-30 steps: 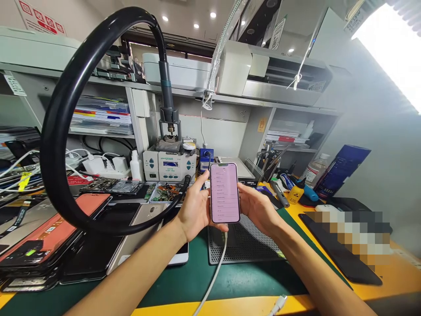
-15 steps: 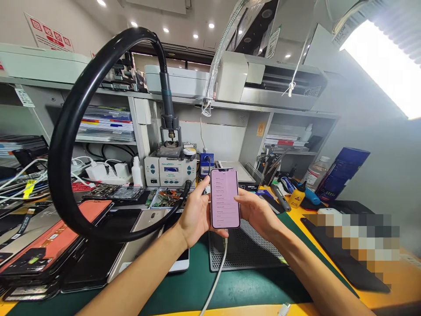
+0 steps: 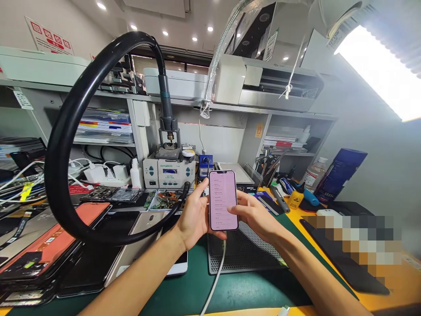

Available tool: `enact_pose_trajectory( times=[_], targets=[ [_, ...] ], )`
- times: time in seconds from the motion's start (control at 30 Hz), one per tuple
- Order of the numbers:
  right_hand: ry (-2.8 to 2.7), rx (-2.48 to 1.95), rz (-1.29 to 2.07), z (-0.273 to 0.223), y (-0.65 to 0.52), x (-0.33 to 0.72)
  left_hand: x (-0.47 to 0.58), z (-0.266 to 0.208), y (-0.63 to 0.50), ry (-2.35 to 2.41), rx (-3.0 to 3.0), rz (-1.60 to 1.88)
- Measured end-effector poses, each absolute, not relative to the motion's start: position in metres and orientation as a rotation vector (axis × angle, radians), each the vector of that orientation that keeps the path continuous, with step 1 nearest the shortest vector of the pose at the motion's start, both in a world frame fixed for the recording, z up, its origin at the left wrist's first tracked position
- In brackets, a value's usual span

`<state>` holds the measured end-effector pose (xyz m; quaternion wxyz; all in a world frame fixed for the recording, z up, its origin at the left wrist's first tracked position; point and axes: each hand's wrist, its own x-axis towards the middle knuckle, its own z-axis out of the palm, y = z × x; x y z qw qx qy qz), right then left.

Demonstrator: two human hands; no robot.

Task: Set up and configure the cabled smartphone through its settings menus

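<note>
A smartphone (image 3: pixel 223 197) with a lit pinkish screen stands tilted up in front of me, showing a list of short text lines. My left hand (image 3: pixel 194 215) is closed round its left side and bottom, thumb along the left edge. On the right side, my right hand (image 3: pixel 255 213) has its thumb on the screen and its other fingers at the phone's right edge, their tips partly hidden. A white cable (image 3: pixel 215 278) runs up from the bench edge to the phone's lower end. Below the phone lies a black perforated mat (image 3: pixel 243 261).
A thick black hose (image 3: pixel 54 145) arches over the left side, by a soldering station (image 3: pixel 171 173). Phone parts (image 3: pixel 66 237) and a tray of small boards (image 3: pixel 162 199) fill the left. A yellow bottle (image 3: pixel 296 197) stands right; a black slab (image 3: pixel 338 254) lies there. A bright lamp (image 3: pixel 378 70) hangs above.
My right thumb has moved from the phone's right edge inward and down onto the screen. The list on the screen has shifted slightly. My left hand still holds the phone.
</note>
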<state>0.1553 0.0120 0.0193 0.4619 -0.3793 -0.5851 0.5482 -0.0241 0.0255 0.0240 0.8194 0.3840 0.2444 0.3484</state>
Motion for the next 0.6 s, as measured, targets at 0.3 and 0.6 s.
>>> enact_pose_trajectory(
  times=[0.3, 0.6],
  targets=[
    [-1.334, -0.927, 1.427, 0.0206, 0.0125, 0.1525, -0.0245, 0.0240, 0.0258, 0.510, 0.808, 0.738],
    [-1.518, -0.935, 1.334, 0.0181, 0.0120, 0.1590, -0.0254, 0.0230, 0.0274, 0.494, 0.825, 0.725]
  ],
)
